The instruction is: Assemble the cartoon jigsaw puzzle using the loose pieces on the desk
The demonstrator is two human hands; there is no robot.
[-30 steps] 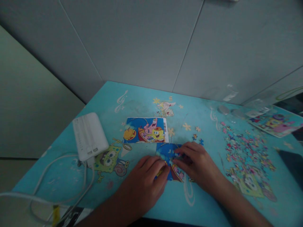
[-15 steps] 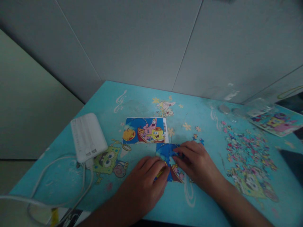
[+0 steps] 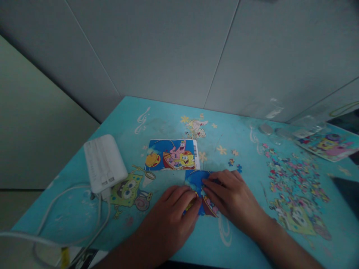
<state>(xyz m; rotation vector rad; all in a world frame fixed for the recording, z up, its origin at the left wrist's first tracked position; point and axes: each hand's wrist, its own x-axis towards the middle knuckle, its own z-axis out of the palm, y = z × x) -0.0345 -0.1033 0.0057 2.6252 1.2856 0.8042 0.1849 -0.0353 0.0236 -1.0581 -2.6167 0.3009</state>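
A partly assembled jigsaw puzzle (image 3: 193, 178) with a blue background and a red boat lies in front of me. My left hand (image 3: 178, 209) rests on its left side, fingers curled and thumb drawn in, gripping that edge and covering part of the picture. Over the middle and right of the puzzle is my right hand (image 3: 228, 192), its thumb and forefinger closed on a small blue puzzle piece mostly hidden by the fingertips. Just above lies a picture card (image 3: 171, 155) showing the same boat scene. A few loose pieces (image 3: 231, 162) sit beyond my right hand.
A white power bank (image 3: 105, 162) with a white cable (image 3: 47, 209) lies at the left. Many loose puzzle pieces (image 3: 297, 179) are spread at the right. Behind them are clear plastic packaging (image 3: 308, 125), another picture sheet (image 3: 329, 144) and a dark object (image 3: 347, 194). A grey wall borders the table.
My right hand has shifted slightly left and down, bringing its fingertips and the blue piece closer onto the puzzle. My left hand has stayed in place.
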